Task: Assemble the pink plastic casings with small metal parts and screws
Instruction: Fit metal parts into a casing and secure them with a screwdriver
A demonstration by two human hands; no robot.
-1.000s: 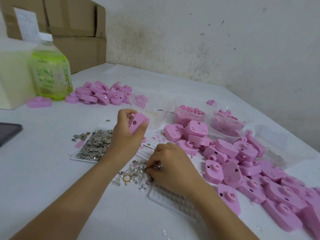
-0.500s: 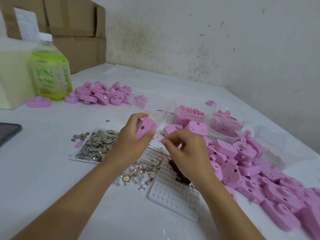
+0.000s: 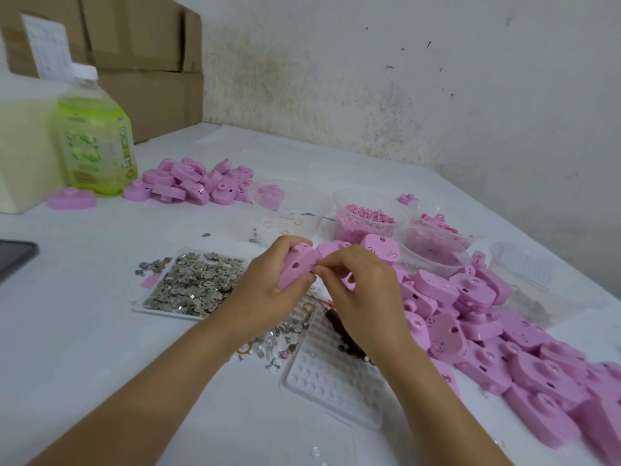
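Observation:
My left hand (image 3: 265, 290) grips a pink plastic casing (image 3: 296, 269) above the table, its side with a round hole facing me. My right hand (image 3: 363, 294) meets the casing's right edge with thumb and fingertips pinched together; whatever small part they hold is hidden. A flat tray of small metal parts (image 3: 193, 285) lies to the left of my hands. Loose metal bits and gold rings (image 3: 279, 334) are scattered under my wrists. A large heap of pink casings (image 3: 497, 334) fills the table to the right.
A clear dimpled tray (image 3: 332, 375) sits under my right forearm. Clear tubs of pink pellets (image 3: 364, 218) and pink pieces (image 3: 437, 243) stand behind. A second pile of casings (image 3: 191, 183), a green bottle (image 3: 95, 139), cardboard boxes (image 3: 144, 55) and a dark phone (image 3: 13, 257) lie left.
My right hand rose from the loose metal bits on the table and came up to the casing. My left hand shifted the casing slightly right and lower to meet it.

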